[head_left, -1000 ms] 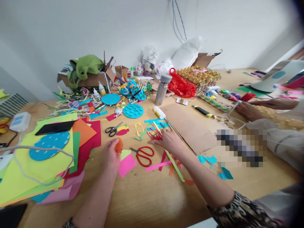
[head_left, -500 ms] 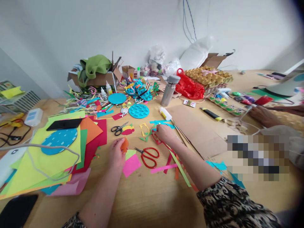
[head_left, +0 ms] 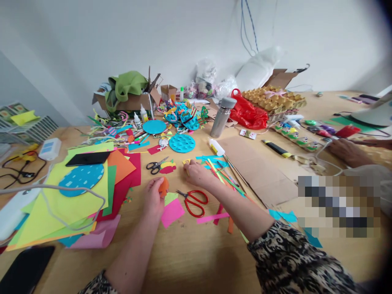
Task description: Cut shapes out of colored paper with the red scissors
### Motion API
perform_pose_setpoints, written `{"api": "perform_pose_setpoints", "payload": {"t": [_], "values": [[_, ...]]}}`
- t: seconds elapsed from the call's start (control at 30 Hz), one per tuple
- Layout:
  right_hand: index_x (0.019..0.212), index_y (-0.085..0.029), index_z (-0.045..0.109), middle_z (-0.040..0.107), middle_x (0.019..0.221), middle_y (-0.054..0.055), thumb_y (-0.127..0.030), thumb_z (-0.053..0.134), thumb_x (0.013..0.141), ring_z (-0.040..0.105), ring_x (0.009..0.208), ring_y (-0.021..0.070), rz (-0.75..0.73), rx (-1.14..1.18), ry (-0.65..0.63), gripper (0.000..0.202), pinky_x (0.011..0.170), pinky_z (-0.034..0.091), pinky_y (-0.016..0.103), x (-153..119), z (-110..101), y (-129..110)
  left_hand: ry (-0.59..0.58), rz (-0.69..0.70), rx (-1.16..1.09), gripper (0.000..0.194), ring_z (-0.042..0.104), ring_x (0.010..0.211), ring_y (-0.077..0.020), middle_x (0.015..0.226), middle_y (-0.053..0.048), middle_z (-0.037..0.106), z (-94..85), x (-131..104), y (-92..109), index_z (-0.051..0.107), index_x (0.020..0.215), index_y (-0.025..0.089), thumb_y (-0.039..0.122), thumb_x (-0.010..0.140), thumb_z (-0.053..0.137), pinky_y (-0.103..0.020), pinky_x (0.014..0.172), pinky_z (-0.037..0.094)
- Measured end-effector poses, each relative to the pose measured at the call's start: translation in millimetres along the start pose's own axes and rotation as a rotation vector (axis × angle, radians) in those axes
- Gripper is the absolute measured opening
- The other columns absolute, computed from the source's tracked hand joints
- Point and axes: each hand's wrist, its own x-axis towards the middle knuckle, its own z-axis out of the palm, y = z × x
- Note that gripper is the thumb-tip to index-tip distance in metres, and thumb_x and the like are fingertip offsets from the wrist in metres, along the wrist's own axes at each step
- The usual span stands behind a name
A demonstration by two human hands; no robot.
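My left hand (head_left: 154, 195) is closed on a small orange paper cutout (head_left: 164, 187), held just above the table. My right hand (head_left: 196, 173) reaches forward, its fingers pinched on a yellow paper scrap (head_left: 186, 162), mostly hidden by the fingers. Between my arms lie red-handled scissors (head_left: 196, 203) and a pink paper piece (head_left: 172, 212). Black scissors (head_left: 156, 165) rest beyond my left hand, beside red and yellow paper cutouts (head_left: 168, 168). Thin paper strips (head_left: 222, 173) are heaped to the right of my right hand.
Coloured paper sheets (head_left: 85, 208) with a dark phone (head_left: 87, 159) on top lie at left. A metal bottle (head_left: 221, 117), a glue bottle (head_left: 216, 147) and cardboard (head_left: 257, 171) are beyond my right arm. Another person's hand (head_left: 346, 152) works at far right.
My right hand has moved left, from the green and red scraps to the yellow scrap. The strips now lie bunched to its right. My left hand still holds the orange cutout.
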Motion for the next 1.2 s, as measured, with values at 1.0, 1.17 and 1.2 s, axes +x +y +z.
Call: {"api": "perform_pose_setpoints", "payload": {"t": [1.0,1.17,1.2], "values": [[0.071,-0.019,0.062,0.056,0.065,0.003,-0.040,0.073,0.074,0.049,0.056,0.0137,0.253,0.931,-0.076,0.023,0.052,0.040,0.027,-260,-39,163,0.023,0.043,0.001,0.016,0.053,0.058,-0.0112,0.064,0.001,0.059,-1.5,7,-2,0.062,0.064,0.019,0.015,0.056,0.074,-0.023,0.049,0.039],[0.072,-0.017,0.063,0.059,0.061,0.001,-0.036,0.067,0.069,0.051,0.054,0.0132,0.424,0.765,-0.002,0.019,0.051,0.040,0.026,-269,-9,184,0.021,0.034,-0.003,0.017,0.052,0.058,-0.0101,0.063,0.002,0.058,-3.2,11,-1,0.060,0.062,0.018,0.012,0.055,0.074,-0.021,0.049,0.040],[0.072,-0.017,0.064,0.060,0.060,0.001,-0.035,0.065,0.069,0.052,0.053,0.0135,0.457,0.710,0.013,0.018,0.050,0.040,0.025,-267,-4,188,0.017,0.027,-0.006,0.017,0.052,0.058,-0.0100,0.063,0.002,0.059,-3.2,11,0,0.061,0.063,0.018,0.011,0.055,0.074,-0.021,0.049,0.040]]}}
